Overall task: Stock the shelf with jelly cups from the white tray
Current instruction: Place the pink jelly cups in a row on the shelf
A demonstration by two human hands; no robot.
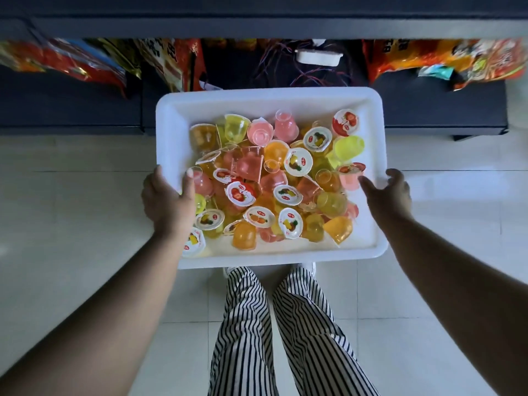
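Jelly cups [271, 181] in clear plastic, pink, orange and yellow, fill the white rectangular plastic tray [371, 241], held over the tiled floor [71, 210] before the dark shelf [428, 110]. Left hand [167, 200] grips the tray's left rim, thumb inside. Right hand [387, 192] hovers beside the right rim, grip spread. Lid writing is unreadable.

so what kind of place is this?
Probably a small shop aisle, mid-restock. Snack bags lie on a low dark shelf above a tiled floor, and the hands hold a white tray heaped with jelly cups.
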